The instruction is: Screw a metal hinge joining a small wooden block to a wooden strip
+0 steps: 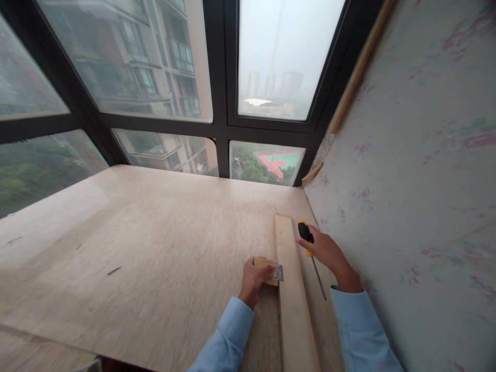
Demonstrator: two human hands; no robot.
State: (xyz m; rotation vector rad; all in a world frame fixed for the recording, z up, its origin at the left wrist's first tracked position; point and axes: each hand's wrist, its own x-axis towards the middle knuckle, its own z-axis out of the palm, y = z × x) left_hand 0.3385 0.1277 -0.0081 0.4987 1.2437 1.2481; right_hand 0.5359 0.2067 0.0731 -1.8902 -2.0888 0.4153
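Observation:
My left hand (253, 281) is closed around a small wooden block (265, 264) that lies against the left side of a long wooden plank (291, 289). A small metal hinge (278, 273) joins the block and the plank. My right hand (325, 251) grips a screwdriver (310, 248) with a yellow and black handle. Its thin metal shaft slants down toward me, to the right of the plank. Both sleeves are light blue.
The plank and block lie on a wide pale plywood board (155, 248) set in a window bay. Dark-framed windows (220, 124) stand behind it. A wall with floral wallpaper (406, 181) rises close on the right. A thin dark nail-like piece (114, 270) lies at the left.

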